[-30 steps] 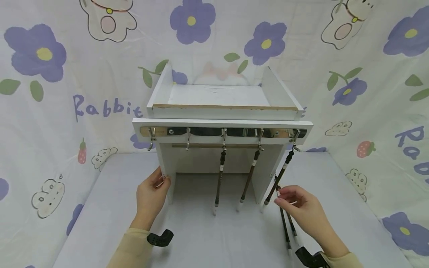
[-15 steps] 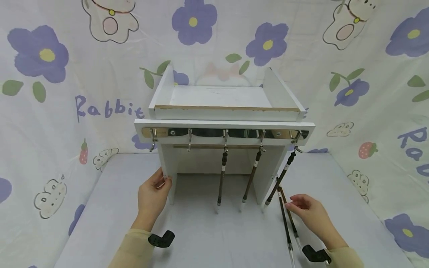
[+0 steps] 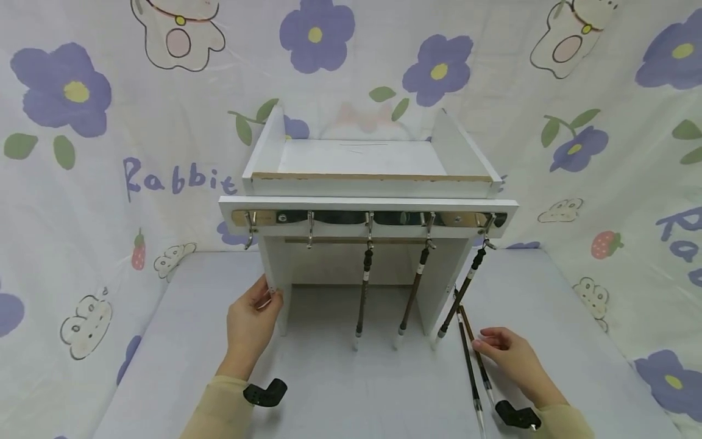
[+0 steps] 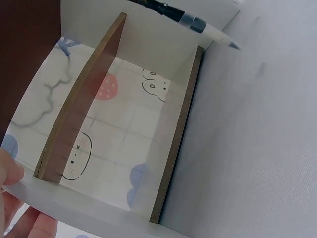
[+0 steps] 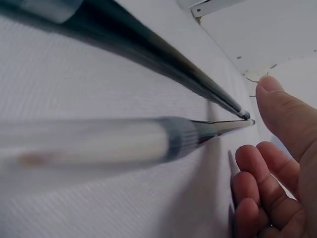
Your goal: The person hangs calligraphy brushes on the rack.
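My left hand (image 3: 251, 323) grips the left side panel (image 3: 274, 265) of a white wooden shelf, thumb inside and fingers outside in the left wrist view. On the shelf's metal hook strip hang three dark-handled calligraphy brushes: one at the middle hook (image 3: 364, 292), another brush (image 3: 415, 286) to its right, and a slanting brush (image 3: 463, 289) at the far right hook. Two more calligraphy brushes lie on the white cloth, a left one (image 3: 468, 360) and a right one (image 3: 481, 366). Close beside the right one is my right hand (image 3: 507, 356), fingers loosely bent, holding nothing in the right wrist view.
Two hooks on the left, an outer hook (image 3: 250, 230) and an inner hook (image 3: 310, 230), carry no brush. The shelf's upper tray (image 3: 362, 157) has low side walls. Behind stands a patterned cloth backdrop (image 3: 351, 36). A white cloth (image 3: 351, 396) covers the table.
My right hand has drawn back to the right and toward me from the upper ends of the lying brushes. The left hand keeps its place on the shelf panel.
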Motion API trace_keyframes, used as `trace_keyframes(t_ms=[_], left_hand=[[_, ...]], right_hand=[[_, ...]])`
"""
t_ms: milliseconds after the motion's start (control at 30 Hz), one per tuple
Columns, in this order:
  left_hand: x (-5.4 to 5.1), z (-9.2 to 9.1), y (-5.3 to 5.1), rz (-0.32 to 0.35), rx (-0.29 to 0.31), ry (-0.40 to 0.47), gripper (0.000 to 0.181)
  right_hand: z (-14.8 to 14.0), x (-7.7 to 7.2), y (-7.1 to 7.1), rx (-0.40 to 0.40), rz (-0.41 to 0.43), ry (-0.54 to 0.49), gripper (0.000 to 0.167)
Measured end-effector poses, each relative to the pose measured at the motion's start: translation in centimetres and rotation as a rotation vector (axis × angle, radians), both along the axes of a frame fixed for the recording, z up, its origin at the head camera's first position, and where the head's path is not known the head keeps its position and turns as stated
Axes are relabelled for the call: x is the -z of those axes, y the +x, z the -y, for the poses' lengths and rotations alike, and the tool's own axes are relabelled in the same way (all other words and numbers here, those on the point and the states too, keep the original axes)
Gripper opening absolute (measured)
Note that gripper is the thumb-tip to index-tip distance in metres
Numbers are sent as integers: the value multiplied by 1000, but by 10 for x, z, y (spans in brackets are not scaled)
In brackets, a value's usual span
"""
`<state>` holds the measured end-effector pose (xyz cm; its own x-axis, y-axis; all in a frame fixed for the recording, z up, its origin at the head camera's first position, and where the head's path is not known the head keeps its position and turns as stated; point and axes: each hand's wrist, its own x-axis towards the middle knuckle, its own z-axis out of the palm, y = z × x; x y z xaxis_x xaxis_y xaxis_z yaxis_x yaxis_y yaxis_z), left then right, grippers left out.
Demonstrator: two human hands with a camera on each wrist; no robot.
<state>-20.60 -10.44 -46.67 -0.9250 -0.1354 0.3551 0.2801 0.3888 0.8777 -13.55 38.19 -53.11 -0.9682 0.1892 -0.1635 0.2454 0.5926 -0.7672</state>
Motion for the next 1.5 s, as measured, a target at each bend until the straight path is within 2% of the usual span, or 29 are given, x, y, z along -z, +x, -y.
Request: trace_keyframes(t_ms=[233,433,833,1067,1333,1500], left_hand=[[0,0,1,-2,-5,-7,42],[0,0,1,-4,-9,-5,43],[3,1,1,1,1,-1,43],[3,0,1,-11,1,3,44],[0,0,2,-3,-8,1,43],[0,0,2,-5,-6,-1,43]], right_hand=[[1,2,-4,12,28,39,62],[0,1,-8,5,28,74,53],[-1,-9,-18,55,151,57,49],[-1,-11,-20,55,136,83,47],[0,-15,-22,56,126,115,36],[1,-12,-22,64,110,135,29]])
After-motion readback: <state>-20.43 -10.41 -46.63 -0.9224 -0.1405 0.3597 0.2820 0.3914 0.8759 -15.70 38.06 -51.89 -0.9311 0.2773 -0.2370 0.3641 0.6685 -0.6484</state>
